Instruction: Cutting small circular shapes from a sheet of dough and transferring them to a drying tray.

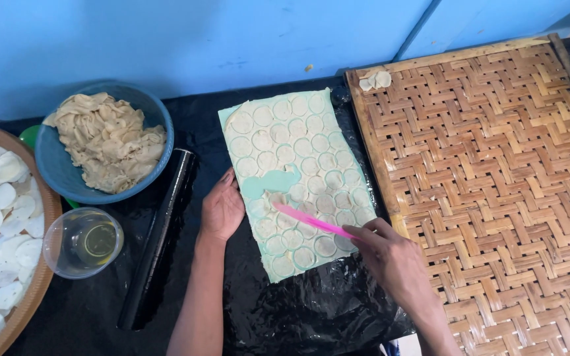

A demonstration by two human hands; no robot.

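- Nearest the camera, the person's right hand pinches the end of a slim pink stick between thumb and fingers, the grip closed on it.
- That stick slants up and to the left, its far tip resting on the thin dough sheet near a bare patch.
- On the other side, the left hand lies flat with fingers loose, holding nothing, and presses on the left edge of the sheet.
- Round discs are scored all over the pale dough, which lies on a light green mat; the mat shows through where a few discs are gone, just beside the left fingertips.
- Mat and dough rest on black plastic sheeting that covers the table.
- A black rolling pin lies just left of the left forearm, running away from the camera.
- Farther left stands a clear plastic cup with a little yellowish liquid at the bottom.
- Behind the cup, a blue bowl is heaped with dough scraps.
- At the far left edge, a round woven tray carries many white dough discs.
- To the right of the mat lies a large woven bamboo tray, with a few cut discs in its far left corner.
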